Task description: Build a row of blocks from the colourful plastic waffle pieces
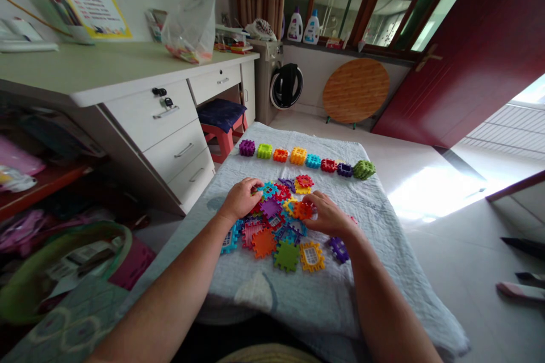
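The right hand pinched an orange tile in its fingers, atop the pile. At the tile's nine o'clock, the left hand curled over a teal tile, grip unclear.

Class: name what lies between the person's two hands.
Loose coloured puzzle tiles fill the gap between left hand and right hand, in the head view.

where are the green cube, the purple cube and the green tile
green cube (364,169): head view, right end of the row, on its near face
purple cube (247,147): head view, left end of the row, on its top
green tile (286,255): head view, near edge of the pile, on its middle
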Tool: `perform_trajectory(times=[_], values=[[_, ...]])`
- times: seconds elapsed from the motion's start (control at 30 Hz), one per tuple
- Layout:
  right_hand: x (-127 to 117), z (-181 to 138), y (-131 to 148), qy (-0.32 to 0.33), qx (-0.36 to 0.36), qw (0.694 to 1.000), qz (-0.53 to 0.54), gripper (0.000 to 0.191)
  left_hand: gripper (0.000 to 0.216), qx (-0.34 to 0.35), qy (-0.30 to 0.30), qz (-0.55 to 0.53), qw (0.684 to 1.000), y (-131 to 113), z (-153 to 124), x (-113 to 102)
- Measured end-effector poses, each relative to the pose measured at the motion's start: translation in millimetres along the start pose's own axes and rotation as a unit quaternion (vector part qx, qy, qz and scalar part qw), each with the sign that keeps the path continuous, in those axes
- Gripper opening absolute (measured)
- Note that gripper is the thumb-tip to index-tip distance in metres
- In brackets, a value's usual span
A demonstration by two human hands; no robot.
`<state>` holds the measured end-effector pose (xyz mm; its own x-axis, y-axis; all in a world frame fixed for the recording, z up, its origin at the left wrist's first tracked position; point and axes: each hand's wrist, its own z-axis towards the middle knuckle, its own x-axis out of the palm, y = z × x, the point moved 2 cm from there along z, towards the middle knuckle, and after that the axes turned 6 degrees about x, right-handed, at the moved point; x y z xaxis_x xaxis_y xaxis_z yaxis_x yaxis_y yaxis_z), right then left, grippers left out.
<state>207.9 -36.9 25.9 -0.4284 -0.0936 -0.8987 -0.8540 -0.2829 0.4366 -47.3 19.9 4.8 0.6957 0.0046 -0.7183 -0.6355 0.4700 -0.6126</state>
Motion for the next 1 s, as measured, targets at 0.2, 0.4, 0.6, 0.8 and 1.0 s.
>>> perform_trajectory(times=[0.2, 0.4, 0.6, 0.8, 1.0], values=[[4, 2, -3, 0.000, 0.001, 1.000, -0.008, 0.035, 0.019, -0.005, -0.007, -0.006, 1.000, 2, 0, 1], [6, 4, -2, -0.006, 0.010, 1.000, -0.015, 0.027, 0.018, -0.003, -0.004, -0.005, 1.000, 1, 1, 2], [9, 3, -2, -0.020, 0.014, 0.999, -0.022, 0.025, 0.018, -0.010, -0.007, -0.008, 1.000, -2, 0, 1], [-14, 16, 9, -0.049, -0.022, 0.998, -0.035, 0.031, 0.018, -0.026, -0.015, -0.014, 0.999, -1, 0, -1], [-44, 90, 22, -0.058, -0.035, 0.990, -0.122, 0.037, 0.019, -0.045, -0.019, -0.007, 0.999, 0, 0, -1]])
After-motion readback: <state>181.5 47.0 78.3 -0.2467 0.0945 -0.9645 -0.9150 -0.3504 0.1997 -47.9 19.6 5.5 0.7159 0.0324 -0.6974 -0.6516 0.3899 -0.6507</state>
